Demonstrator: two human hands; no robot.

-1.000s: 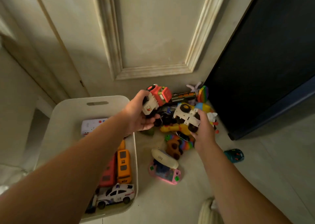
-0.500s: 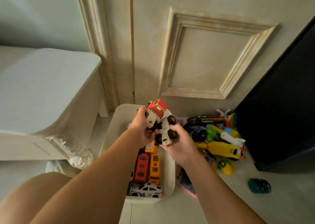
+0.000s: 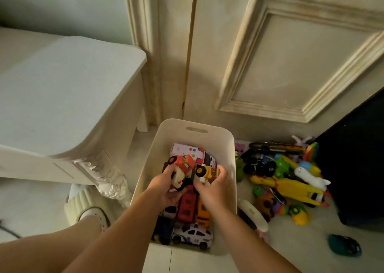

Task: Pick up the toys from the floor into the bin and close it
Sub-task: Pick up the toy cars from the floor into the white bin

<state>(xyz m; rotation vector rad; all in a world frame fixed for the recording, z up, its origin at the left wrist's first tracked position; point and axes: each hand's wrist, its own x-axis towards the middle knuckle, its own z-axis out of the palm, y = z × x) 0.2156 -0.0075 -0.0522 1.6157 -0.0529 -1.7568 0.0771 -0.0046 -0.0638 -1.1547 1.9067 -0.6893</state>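
A white plastic bin point(image 3: 228, 148) stands on the floor in front of the door, with several toy vehicles lying in it. My left hand point(image 3: 164, 187) grips a red and white toy truck point(image 3: 184, 166) low inside the bin. Beside it my right hand point(image 3: 214, 186) holds a white and yellow wheeled toy point(image 3: 207, 172) over the same heap. A red bus point(image 3: 187, 207), an orange bus point(image 3: 202, 212) and a white police car point(image 3: 192, 236) lie under my forearms. Right of the bin a pile of toys stays on the floor, among them a yellow rubber chicken point(image 3: 291, 186).
A white carved table point(image 3: 62, 98) stands left of the bin, with my shoe point(image 3: 95, 215) beside its leg. Dark furniture point(image 3: 361, 158) blocks the right side. A teal toy point(image 3: 345, 247) lies alone on the floor at lower right. No lid is visible.
Both hands carried their toys from the floor pile leftward and down into the bin. The camera swung left, bringing the table into view.
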